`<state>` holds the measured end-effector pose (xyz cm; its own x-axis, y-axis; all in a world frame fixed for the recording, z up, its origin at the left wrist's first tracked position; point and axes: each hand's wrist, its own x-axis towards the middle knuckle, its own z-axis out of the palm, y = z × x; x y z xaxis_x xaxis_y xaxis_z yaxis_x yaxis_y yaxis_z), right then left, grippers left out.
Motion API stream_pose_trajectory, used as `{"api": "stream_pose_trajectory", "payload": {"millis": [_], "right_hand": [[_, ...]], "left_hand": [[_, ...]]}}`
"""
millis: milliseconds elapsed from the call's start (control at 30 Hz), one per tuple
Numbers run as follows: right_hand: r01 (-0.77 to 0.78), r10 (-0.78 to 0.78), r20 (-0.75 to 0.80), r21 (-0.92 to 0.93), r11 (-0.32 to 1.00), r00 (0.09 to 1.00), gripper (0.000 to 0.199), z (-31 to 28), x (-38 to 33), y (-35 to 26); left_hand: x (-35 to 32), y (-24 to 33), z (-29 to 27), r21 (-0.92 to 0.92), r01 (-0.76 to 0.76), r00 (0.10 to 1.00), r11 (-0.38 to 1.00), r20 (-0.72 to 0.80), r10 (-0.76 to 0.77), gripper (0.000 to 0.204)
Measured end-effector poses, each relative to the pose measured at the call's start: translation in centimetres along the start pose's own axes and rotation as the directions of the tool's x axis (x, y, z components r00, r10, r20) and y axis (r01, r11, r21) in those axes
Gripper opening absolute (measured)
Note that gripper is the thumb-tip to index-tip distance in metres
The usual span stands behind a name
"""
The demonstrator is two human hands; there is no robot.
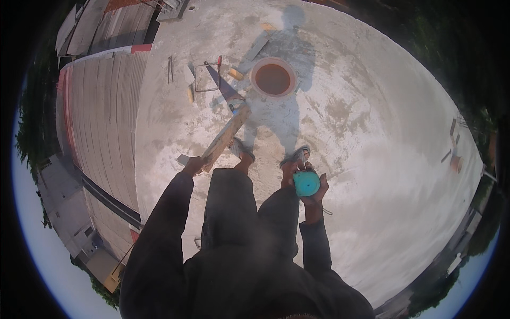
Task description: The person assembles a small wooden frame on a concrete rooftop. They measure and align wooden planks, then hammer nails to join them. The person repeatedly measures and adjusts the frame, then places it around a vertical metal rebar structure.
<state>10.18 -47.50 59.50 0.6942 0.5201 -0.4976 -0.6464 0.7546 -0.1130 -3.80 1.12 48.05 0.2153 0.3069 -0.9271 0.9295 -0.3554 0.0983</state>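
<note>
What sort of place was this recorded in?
Probably an outdoor flat rooftop used as a work area: the pale concrete slab lies beside a corrugated roof, and a handsaw and a tub of brownish liquid are on it.

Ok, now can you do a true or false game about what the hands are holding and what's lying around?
1. The left hand holds a wooden plank. True.
2. The right hand is empty. False: it holds a round turquoise thing.
3. The tub has something brown in it. True.
4. The dark saw blade lies to the right of the tub. False: it lies to the left of it.
5. The thin metal frame on the ground has a red handle. True.
</note>
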Motion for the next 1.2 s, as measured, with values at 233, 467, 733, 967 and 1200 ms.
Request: {"api": "stream_pose_trajectory", "payload": {"millis": [233, 467, 733, 967, 1200], "right_hand": [[-0.037, 0.034, -0.078, -0.026, 0.999, 0.996, 0.061, -2.4, -9.5, -11.5], [0.323, -0.287, -0.196, 0.184, 0.928, 0.938, 0.050, -6.9, -23.8, -18.5], [0.114, -0.099, -0.189, 0.073, 0.991, 0.977, 0.066, -6.4, -25.5, -24.9], [0.497, -0.458, -0.195, 0.385, 0.778, 0.867, 0.057, -3.2, -20.9, -34.5], [0.659, -0.617, -0.230, 0.271, 0.701, 0.752, 0.043, -3.9, -19.7, -44.1]], "left_hand": [[-6.6, 12.8, 7.1, 0.214, -0.177, 0.984, 0.961, 0.073, 0.165, 0.066], [-12.6, 28.3, 15.2, 0.165, -0.222, 0.965, 0.961, 0.177, 0.193, 0.051], [-14.3, 45.8, 21.4, 0.140, -0.387, 0.860, 0.911, 0.411, 0.302, 0.033], [-10.6, 59.5, 23.7, 0.262, -0.326, 0.904, 0.908, 0.369, 0.218, 0.042], [-13.0, 75.9, 26.8, 0.321, -0.342, 0.901, 0.883, 0.379, 0.211, 0.038]]}}
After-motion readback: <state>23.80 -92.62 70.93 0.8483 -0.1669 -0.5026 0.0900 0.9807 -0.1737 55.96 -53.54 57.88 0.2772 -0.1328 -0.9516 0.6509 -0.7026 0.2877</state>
